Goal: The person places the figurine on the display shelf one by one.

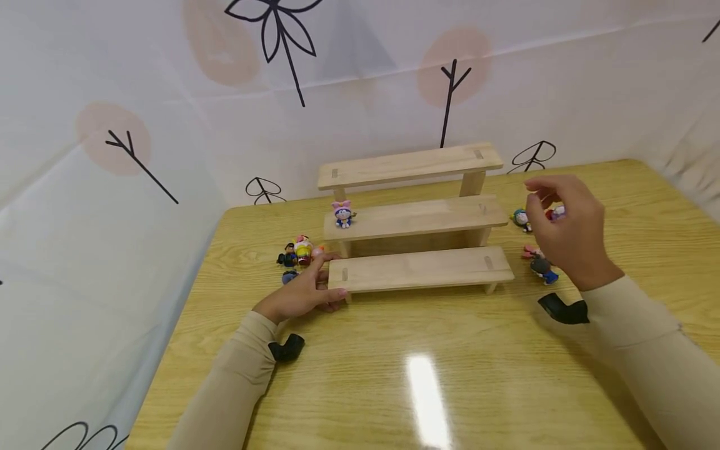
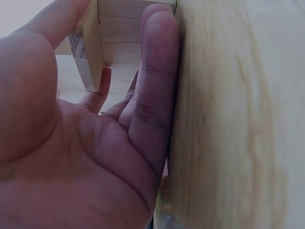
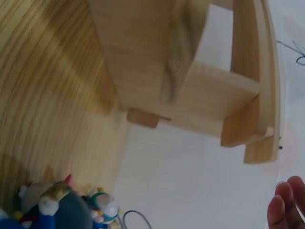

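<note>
A three-tier wooden display shelf (image 1: 422,270) stands on the table, with a small figurine in a pink bow (image 1: 343,214) upright at the left of its middle tier. My left hand (image 1: 306,290) grips the left end of the lowest tier; in the left wrist view its thumb and fingers lie on either side of the board (image 2: 88,59). Raised at the shelf's right, my right hand (image 1: 570,228) has loosely bent fingers with nothing seen between them. Below it are a figurine with a dark grey top (image 1: 541,267) and a green-capped one (image 1: 521,219).
Several figurines, one of them yellow (image 1: 303,250), cluster left of the shelf, close to the left hand. A patterned cloth (image 1: 365,119) hangs behind the wood-grain table (image 1: 349,375). In the right wrist view, figurines (image 3: 71,210) sit near the shelf's side.
</note>
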A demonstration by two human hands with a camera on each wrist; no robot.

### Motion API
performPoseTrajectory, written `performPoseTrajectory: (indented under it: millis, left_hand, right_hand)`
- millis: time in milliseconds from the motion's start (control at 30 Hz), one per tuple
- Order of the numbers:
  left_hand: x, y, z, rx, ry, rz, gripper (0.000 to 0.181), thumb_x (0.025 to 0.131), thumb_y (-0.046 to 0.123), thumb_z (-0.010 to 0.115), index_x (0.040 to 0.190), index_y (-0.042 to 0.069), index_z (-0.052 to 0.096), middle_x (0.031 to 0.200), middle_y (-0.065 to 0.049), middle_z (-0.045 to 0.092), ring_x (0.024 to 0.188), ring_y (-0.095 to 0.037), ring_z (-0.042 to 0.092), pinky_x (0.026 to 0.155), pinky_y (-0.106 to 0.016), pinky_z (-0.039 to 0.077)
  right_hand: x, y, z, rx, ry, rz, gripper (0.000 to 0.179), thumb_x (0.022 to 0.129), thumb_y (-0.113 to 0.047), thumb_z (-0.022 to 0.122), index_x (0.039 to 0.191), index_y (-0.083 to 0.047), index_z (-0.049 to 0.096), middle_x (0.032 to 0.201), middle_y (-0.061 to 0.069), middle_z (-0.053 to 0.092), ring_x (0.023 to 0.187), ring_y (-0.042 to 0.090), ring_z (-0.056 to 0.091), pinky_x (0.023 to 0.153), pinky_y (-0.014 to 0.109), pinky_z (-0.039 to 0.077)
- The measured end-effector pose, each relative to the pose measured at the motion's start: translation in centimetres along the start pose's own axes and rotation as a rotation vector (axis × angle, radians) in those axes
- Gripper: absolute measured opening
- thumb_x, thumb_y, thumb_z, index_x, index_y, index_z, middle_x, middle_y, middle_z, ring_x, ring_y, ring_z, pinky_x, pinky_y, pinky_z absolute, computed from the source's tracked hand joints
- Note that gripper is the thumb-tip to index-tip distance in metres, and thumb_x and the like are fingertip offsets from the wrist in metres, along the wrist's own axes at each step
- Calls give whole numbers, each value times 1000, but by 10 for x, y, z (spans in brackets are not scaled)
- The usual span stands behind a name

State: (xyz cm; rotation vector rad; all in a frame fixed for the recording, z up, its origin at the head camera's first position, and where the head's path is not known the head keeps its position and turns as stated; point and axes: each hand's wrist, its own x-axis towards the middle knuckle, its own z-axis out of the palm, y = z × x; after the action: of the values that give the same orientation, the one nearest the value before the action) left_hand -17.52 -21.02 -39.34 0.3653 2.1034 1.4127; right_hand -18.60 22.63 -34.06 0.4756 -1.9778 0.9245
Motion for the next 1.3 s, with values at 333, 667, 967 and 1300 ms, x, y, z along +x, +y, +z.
performPoseTrajectory:
  millis: [333, 667, 967, 1300]
  left_hand:
    - [0, 1, -1, -1, -4, 4, 76, 96, 28, 70, 152, 29, 19, 131, -20, 59, 90, -24, 69, 78, -38, 59]
    - [0, 1, -1, -3, -3, -8, 78, 95, 30, 70, 153, 30, 18, 132, -20, 59, 87, -25, 69, 78, -39, 60]
    - [-1, 2, 0, -8, -2, -8, 77, 95, 29, 70, 152, 31, 19, 131, -20, 59, 86, -25, 69, 77, -39, 59]
    - [1, 1, -1, -8, -1, -5, 77, 95, 29, 71, 152, 30, 18, 131, -19, 60, 85, -24, 69, 76, -39, 59]
  right_hand:
    - [-7, 20, -1, -29, -188, 212, 23, 94, 2, 57, 115, 6, 66, 111, 23, 64, 89, -22, 49, 74, 1, 37]
    - [-11, 34, -9, -135, -559, 432, 33, 102, -11, 54, 133, -1, 56, 91, 29, 68, 45, 6, 51, 38, 27, 40]
    - [-12, 42, -7, -226, -693, 432, 38, 105, -18, 52, 138, 1, 53, 54, 7, 59, 40, 17, 44, 37, 32, 33]
    - [-12, 50, -6, -223, -755, 466, 40, 103, -10, 54, 139, 5, 49, 60, 9, 66, 48, 18, 61, 40, 31, 40]
